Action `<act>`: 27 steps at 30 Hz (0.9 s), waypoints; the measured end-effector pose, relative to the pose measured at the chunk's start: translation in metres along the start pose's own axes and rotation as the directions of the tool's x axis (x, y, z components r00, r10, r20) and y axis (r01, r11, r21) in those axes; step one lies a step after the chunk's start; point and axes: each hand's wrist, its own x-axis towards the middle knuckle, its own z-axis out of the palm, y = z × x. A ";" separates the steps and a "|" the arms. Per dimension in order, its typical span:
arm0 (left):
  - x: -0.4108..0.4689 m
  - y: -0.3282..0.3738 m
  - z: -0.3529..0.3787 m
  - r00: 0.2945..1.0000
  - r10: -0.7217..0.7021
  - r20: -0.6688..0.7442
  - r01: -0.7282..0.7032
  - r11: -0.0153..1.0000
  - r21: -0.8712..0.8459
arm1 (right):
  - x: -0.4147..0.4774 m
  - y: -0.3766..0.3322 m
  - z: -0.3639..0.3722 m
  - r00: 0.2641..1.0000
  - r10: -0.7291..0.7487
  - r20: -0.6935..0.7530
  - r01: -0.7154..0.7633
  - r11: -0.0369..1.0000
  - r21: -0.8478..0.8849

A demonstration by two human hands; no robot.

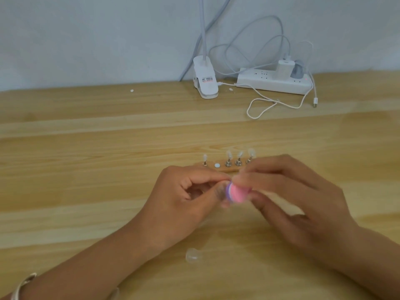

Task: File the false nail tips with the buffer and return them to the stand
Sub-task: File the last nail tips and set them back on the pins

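the right hand (298,195) pinched the pink buffer (303,194) against something blurred in the left hand's (186,200) closed fingertips, just before the nail stand (220,167) on the wooden table (86,169).

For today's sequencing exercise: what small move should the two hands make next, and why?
Probably a few more strokes of the pink round buffer in the right hand against whatever the left hand pinches; motion blur suggests mid-filing, and the wooden stand shows a vacant spot.
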 end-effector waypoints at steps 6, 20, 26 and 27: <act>-0.001 0.001 0.000 1.000 0.000 0.021 0.001 1.000 -0.027 | 0.002 0.006 -0.003 0.998 0.051 -0.037 -0.052 0.998 -0.029; 0.001 -0.004 -0.001 0.999 0.035 -0.014 -0.035 0.999 0.014 | 0.001 -0.001 0.001 1.000 -0.010 -0.016 0.010 1.000 -0.017; 0.000 -0.004 -0.001 0.999 0.050 -0.010 -0.050 0.999 -0.002 | -0.001 -0.004 0.003 0.999 -0.051 0.012 0.051 0.999 0.000; 0.000 -0.004 -0.001 0.999 0.046 -0.010 -0.046 0.999 0.006 | 0.000 -0.002 0.001 0.998 -0.054 0.025 0.054 0.998 -0.011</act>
